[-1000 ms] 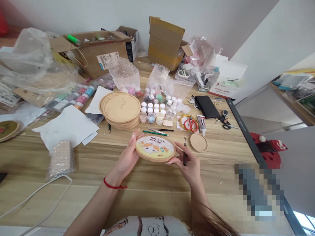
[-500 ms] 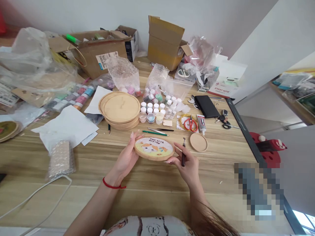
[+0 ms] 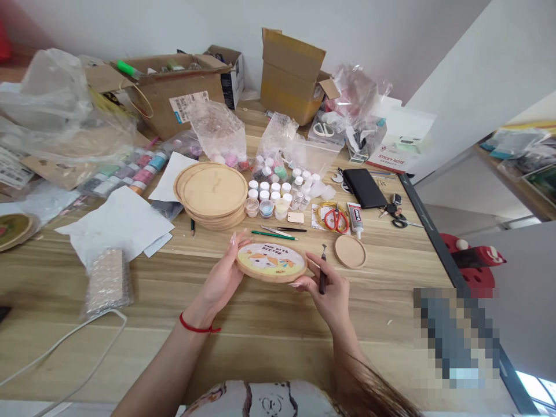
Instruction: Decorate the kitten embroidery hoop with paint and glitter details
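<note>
Between my hands, raised a little over the table and tilted toward me, is a round wooden plaque (image 3: 271, 262) with a cartoon cat picture and dark lettering inside its rim. My left hand (image 3: 226, 278) is closed on the left edge, thumb near the top. My right hand (image 3: 332, 289) pinches the right edge and also keeps a small dark-handled craft knife (image 3: 322, 272) between its fingers, its metal tip pointing away from me. Just beyond the plaque lie a green pencil (image 3: 273, 236) and tweezers (image 3: 275, 230). Right of my right hand sits a small round wooden dish (image 3: 350, 251).
A stack of round wooden plates (image 3: 212, 191) stands behind my left hand, beside several white-capped jars (image 3: 275, 188). Red-handled pliers (image 3: 336, 220) and a glue tube (image 3: 355, 219) lie to the right. Cardboard boxes (image 3: 293, 75) line the wall. A bubble-wrapped block (image 3: 106, 278) rests at left.
Both hands, the plaque and the craft knife have shifted very slightly left. The grip looks the same, and the things on the table have stayed put.
</note>
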### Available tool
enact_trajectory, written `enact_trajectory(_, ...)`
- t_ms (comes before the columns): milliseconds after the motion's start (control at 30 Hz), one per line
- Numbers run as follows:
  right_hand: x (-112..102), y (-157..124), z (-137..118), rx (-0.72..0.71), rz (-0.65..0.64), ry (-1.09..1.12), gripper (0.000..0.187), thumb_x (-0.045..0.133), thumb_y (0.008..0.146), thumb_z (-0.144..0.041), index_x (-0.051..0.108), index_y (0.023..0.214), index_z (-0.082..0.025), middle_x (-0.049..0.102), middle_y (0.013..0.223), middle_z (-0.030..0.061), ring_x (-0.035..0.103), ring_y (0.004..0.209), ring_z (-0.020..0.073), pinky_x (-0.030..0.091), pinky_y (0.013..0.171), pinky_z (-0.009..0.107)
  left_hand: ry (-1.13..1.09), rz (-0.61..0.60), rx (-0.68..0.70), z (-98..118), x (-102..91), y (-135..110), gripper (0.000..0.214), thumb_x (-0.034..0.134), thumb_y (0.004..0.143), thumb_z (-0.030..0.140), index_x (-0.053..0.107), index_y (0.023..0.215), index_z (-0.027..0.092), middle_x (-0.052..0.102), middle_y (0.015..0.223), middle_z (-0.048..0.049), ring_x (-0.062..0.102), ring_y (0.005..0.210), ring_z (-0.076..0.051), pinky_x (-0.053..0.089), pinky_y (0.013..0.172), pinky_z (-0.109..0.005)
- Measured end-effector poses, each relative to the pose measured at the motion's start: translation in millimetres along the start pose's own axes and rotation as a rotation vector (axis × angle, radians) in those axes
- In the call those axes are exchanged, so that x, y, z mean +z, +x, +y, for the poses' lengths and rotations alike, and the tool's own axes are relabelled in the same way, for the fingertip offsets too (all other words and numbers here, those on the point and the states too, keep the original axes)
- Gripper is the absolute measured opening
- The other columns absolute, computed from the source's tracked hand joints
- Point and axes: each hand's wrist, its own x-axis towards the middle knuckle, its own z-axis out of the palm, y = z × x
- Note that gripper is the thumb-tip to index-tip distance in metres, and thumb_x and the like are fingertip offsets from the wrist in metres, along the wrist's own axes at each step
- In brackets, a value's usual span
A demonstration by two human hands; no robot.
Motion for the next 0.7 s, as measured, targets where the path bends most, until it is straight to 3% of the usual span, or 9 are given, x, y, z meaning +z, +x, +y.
enact_trajectory(700, 12, -4, -8, 0.079, 0.049, -0.028, 0.058, 0.078, 0.071, -0.053, 0.067, 0.117, -0.019, 0.076, 0.106, 0.01, 0.071, 0.049, 0.0184, 0.061, 0.047, 0.028, 0.112, -0.017, 0.006, 5, -8.2, 3, 0.056, 0.048, 0.094, 0.055, 0.044, 0.143, 0.028, 0.055, 0.14, -0.0083, 0.041, 0.139, -0.026, 0.027, 0.118, -0.043)
